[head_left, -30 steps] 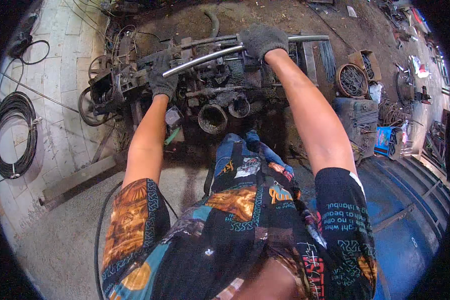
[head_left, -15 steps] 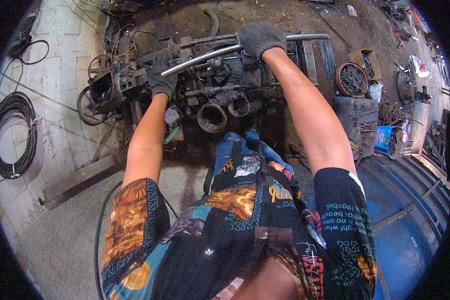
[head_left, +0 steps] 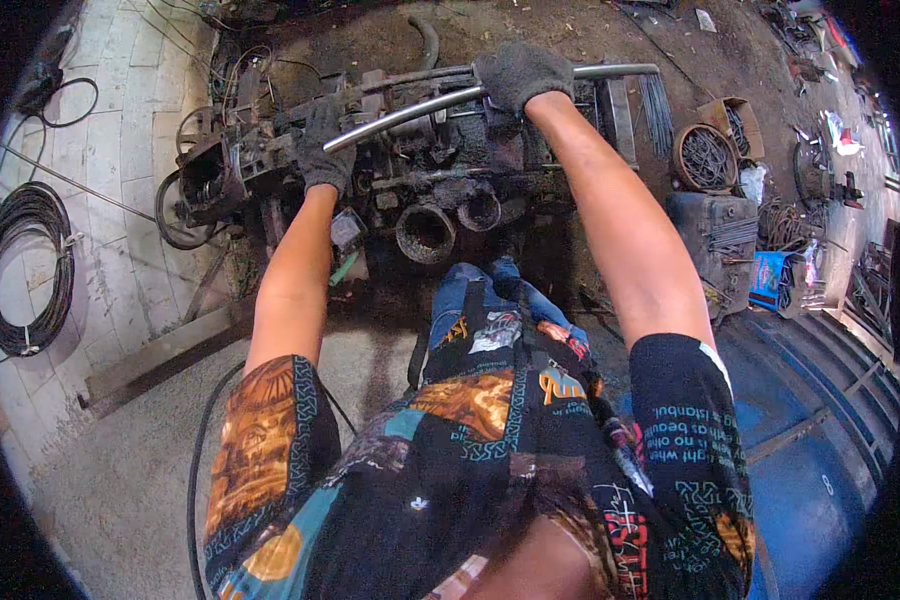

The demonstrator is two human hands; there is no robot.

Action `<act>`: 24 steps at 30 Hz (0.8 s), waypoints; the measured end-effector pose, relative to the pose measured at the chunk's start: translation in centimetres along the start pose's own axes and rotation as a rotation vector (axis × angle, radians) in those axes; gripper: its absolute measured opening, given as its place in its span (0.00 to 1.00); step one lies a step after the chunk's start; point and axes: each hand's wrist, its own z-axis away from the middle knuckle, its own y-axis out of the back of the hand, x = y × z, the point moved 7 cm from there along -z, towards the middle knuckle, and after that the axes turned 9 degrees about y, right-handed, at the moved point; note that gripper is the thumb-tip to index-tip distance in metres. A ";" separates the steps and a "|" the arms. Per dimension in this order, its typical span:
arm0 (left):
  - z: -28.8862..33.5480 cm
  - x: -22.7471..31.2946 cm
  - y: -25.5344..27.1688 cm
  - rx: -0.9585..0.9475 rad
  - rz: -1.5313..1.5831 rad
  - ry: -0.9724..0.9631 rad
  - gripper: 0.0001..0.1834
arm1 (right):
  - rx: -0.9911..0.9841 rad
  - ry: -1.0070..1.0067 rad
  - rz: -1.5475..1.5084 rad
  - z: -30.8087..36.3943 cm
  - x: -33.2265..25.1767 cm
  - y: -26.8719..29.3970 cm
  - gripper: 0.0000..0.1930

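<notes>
A long bare metal rod point(head_left: 410, 117) lies across the top of a dark, grimy machine point(head_left: 440, 180). My right hand point(head_left: 523, 78), in a dark grey glove, is closed around the rod near its middle. To the right of that hand the rod's other part sticks out past the machine. My left hand point(head_left: 325, 140), gloved the same way, rests on the machine's left part with its fingers stretched away from me. The rod's left end lies over or beside this palm; whether they touch is unclear. Two round, cup-like openings point(head_left: 426, 234) face me on the machine's near side.
A coil of black cable point(head_left: 30, 270) lies on the pale tiles at left. A metal beam point(head_left: 160, 352) rests on the floor. Rightward are a round basket of metal pieces point(head_left: 705, 158), a cardboard box point(head_left: 738, 128), a grimy metal container point(head_left: 712, 245) and a blue box point(head_left: 773, 280).
</notes>
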 end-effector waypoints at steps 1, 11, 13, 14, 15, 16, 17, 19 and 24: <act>0.5 0.5 0.5 0.098 -0.039 -0.038 0.33 | 0.001 -0.033 -0.013 0.0 0.3 -0.1 0.24; 0.4 0.2 1.2 0.151 0.082 -0.061 0.31 | 0.019 0.003 -0.002 -0.8 0.4 -1.2 0.23; 0.0 1.2 2.7 0.134 0.144 -0.059 0.30 | 0.025 0.022 0.015 -1.3 1.5 -2.0 0.23; 0.0 1.1 2.9 0.114 0.197 -0.039 0.29 | 0.024 0.060 0.030 -1.4 0.8 -1.7 0.23; 0.4 1.2 3.2 0.111 0.195 -0.037 0.29 | 0.021 0.063 0.028 -1.2 0.5 -1.6 0.23; 0.7 1.4 3.5 0.145 0.098 -0.031 0.29 | 0.017 0.032 0.012 -0.9 0.6 -1.5 0.22; 0.9 1.6 3.7 0.182 0.002 -0.027 0.28 | 0.017 0.000 -0.002 -0.6 0.5 -1.0 0.22; 0.7 1.5 3.7 0.174 0.025 -0.030 0.28 | 0.042 -0.006 -0.005 -0.8 0.5 -1.2 0.22; -0.1 0.7 2.6 0.128 0.142 -0.035 0.28 | 0.068 -0.012 -0.026 -1.0 0.6 -1.3 0.23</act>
